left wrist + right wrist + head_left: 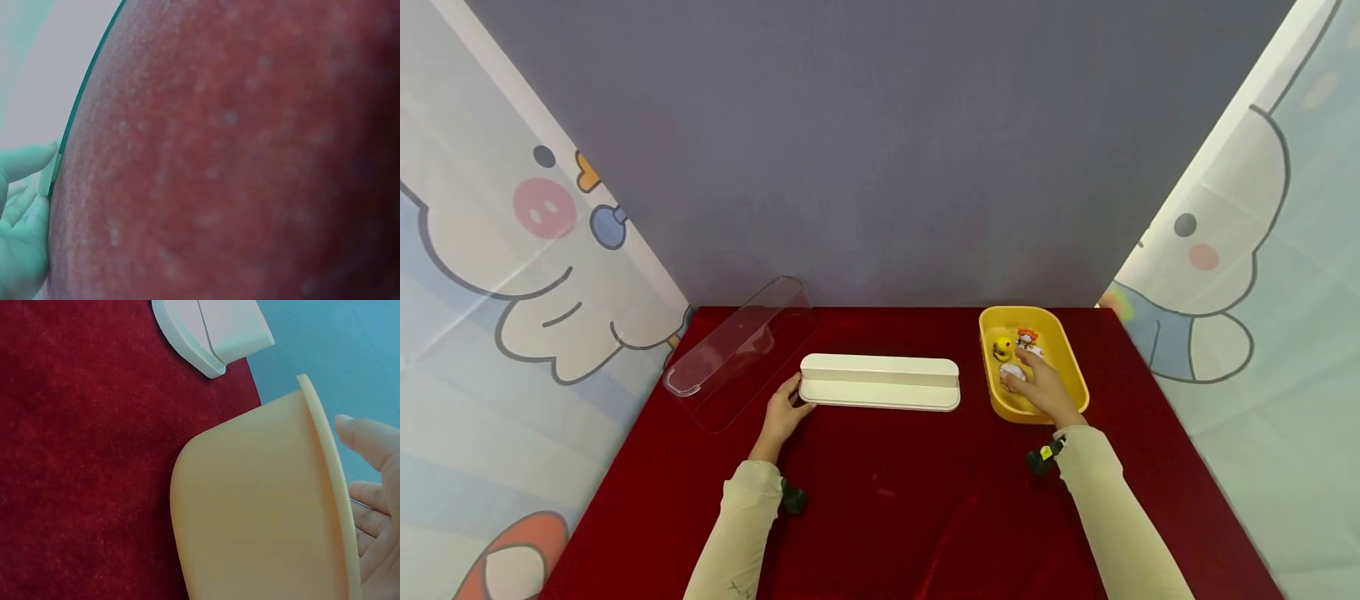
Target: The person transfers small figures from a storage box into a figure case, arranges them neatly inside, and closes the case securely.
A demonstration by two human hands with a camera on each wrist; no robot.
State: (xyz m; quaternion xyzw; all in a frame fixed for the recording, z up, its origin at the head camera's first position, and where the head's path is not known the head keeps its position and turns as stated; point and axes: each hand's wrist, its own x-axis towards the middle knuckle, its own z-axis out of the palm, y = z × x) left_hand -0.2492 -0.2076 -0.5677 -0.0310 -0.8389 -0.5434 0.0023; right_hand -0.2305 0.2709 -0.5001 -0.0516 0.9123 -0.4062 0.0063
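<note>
The white stand [880,386] sat near the middle of the red surface [880,500], its long front edge roughly level with the far edge. The left hand [782,417] held its left front corner, the thumb and fingers pinching that end between them. A clear cover [730,350] lay slantwise toward the far left corner, one end near the left edge. Toward the far right corner stood a yellow tray [1052,331] with small toys in it: a yellow one [1002,348], an orange-topped one [1027,337] and a pale one [1012,372]. The right hand [1041,387] reached over its rim, fingers spread from the thumb near the pale toy; contact could not be told. Red surface showed between stand and tray, and broadly toward the near edge.
</note>
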